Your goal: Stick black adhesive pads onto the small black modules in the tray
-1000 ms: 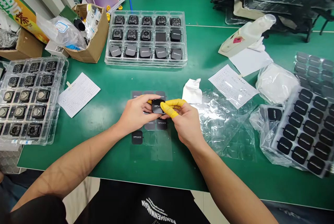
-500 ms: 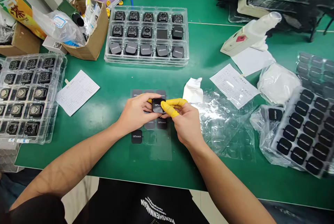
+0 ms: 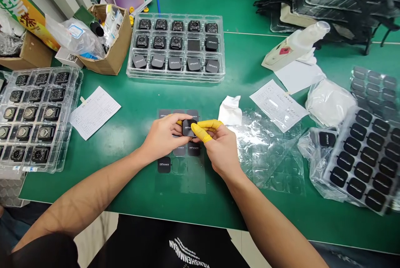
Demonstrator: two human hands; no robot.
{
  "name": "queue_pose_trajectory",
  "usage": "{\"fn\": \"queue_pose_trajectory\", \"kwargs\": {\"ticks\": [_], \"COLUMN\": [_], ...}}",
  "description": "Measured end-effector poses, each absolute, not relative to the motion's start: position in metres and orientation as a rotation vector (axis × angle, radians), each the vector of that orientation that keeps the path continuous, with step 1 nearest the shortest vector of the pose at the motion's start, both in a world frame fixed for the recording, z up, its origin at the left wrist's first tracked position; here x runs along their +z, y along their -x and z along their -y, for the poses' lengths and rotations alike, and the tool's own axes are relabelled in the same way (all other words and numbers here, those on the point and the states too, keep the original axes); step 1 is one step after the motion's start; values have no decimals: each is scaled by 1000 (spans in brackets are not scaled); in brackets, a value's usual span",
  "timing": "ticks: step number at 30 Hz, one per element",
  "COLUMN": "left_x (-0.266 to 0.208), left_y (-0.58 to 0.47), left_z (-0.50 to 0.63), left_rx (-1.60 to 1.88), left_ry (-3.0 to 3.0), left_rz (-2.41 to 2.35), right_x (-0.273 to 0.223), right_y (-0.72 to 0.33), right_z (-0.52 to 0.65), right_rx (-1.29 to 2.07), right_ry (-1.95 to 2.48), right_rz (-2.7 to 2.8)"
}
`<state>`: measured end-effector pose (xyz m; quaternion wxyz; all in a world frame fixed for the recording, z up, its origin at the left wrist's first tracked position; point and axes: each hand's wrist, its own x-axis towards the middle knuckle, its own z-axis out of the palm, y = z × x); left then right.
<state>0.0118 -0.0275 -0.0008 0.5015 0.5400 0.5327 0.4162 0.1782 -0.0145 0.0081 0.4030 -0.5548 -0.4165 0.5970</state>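
My left hand point(image 3: 164, 135) is closed around the left side of a black square watch case point(image 3: 188, 128) with white lettering on its face. My right hand point(image 3: 218, 143) wears yellow finger cots and pinches the watch case at its right edge, the thumb lying over the front. Below the hands lies a clear sheet of black square film stickers point(image 3: 164, 165) marked HiFuture, partly hidden by the fingers. Beyond them is a clear tray point(image 3: 175, 77) of watch cases, some with HiFuture squares on top.
Another tray of watches point(image 3: 36, 122) sits at the left beside a handwritten slip point(image 3: 94, 112). Toward the right are a white cloth point(image 3: 230, 110), clear film point(image 3: 268, 155), a spray bottle point(image 3: 293, 47) and a stack of sticker sheets point(image 3: 362, 157). Cardboard boxes point(image 3: 108, 58) stand back left.
The view has shifted slightly. Both hands keep the watch case in nearly the same place over the sticker sheet, with only a small movement of the right thumb.
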Motion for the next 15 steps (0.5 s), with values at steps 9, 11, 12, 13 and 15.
{"fn": "queue_pose_trajectory", "kwargs": {"ticks": [9, 11, 12, 13, 15], "left_x": [2, 1, 1, 1, 2], "left_y": [-11, -10, -10, -9, -9], "left_z": [27, 27, 27, 27, 26], "left_rx": [983, 989, 992, 991, 977], "left_ry": [-1149, -1096, -1078, -1062, -1040], "left_rz": [-1275, -1236, -1226, -1225, -1241], "right_x": [3, 2, 1, 0, -1], "right_y": [-205, -210, -211, -212, -215], "right_z": [16, 17, 16, 16, 15], "right_rx": [584, 352, 306, 277, 211], "right_ry": [1445, 1231, 1181, 1214, 1446], "right_rz": [1912, 2237, 2358, 2422, 2350]}}
